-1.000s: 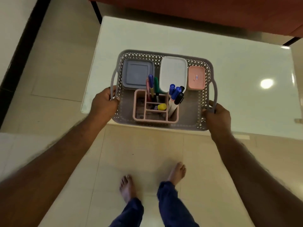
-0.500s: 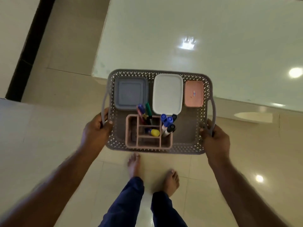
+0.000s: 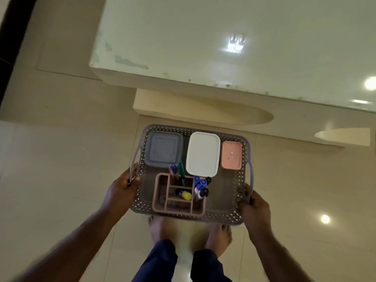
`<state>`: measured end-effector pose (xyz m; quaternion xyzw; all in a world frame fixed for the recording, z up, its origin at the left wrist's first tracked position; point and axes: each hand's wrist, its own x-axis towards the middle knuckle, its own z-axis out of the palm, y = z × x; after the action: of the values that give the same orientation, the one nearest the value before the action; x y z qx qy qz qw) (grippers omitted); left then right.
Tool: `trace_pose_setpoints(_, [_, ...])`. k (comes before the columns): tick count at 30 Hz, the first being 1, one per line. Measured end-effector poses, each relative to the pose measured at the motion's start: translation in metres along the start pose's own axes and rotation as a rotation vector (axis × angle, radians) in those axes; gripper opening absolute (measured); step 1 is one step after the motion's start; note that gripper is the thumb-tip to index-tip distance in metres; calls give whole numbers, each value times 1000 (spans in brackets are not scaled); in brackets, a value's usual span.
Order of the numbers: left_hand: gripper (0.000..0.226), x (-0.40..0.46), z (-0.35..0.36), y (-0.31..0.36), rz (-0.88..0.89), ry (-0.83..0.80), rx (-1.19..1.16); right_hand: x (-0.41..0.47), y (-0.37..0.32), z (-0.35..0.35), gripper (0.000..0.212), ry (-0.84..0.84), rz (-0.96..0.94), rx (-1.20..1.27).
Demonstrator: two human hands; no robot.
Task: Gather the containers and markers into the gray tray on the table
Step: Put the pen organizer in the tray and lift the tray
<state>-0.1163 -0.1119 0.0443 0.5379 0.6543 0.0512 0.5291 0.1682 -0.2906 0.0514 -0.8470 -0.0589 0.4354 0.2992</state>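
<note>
I carry the gray perforated tray [image 3: 227, 214] in the air above the floor, away from the table. My left hand [image 3: 120, 190] grips its left handle and my right hand [image 3: 255, 206] grips its right handle. Along the tray's far side lie a gray square container [image 3: 163, 148], a white container [image 3: 203, 153] and a small pink container [image 3: 232, 154]. At the near side stands a pink divided organizer [image 3: 160, 200] holding several markers [image 3: 200, 185] with blue, black, green and yellow caps.
The glossy white table [image 3: 223, 37] stands ahead of the tray, its near edge slanting down to the right. Shiny beige floor tiles [image 3: 61, 169] lie all around. My bare feet [image 3: 218, 236] and blue trouser legs show below the tray.
The tray came off the table edge and moved back toward me, now held over the floor. The table has receded up the view. Both hands kept their grip on the handles.
</note>
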Motion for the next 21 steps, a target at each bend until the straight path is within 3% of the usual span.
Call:
trace_pose_setpoints(10, [36,151,17,-4,-85,91,-37,146,-29,67,50,-48,-105,-57])
trace_pose_setpoints(18, [45,239,39,27,-68,33,-163,225,-61,85,42,-70,-88,147])
trace_pose_setpoints(21, [41,269,42,32,-35,90,-117,248,-67,91,44,-61,-75,181])
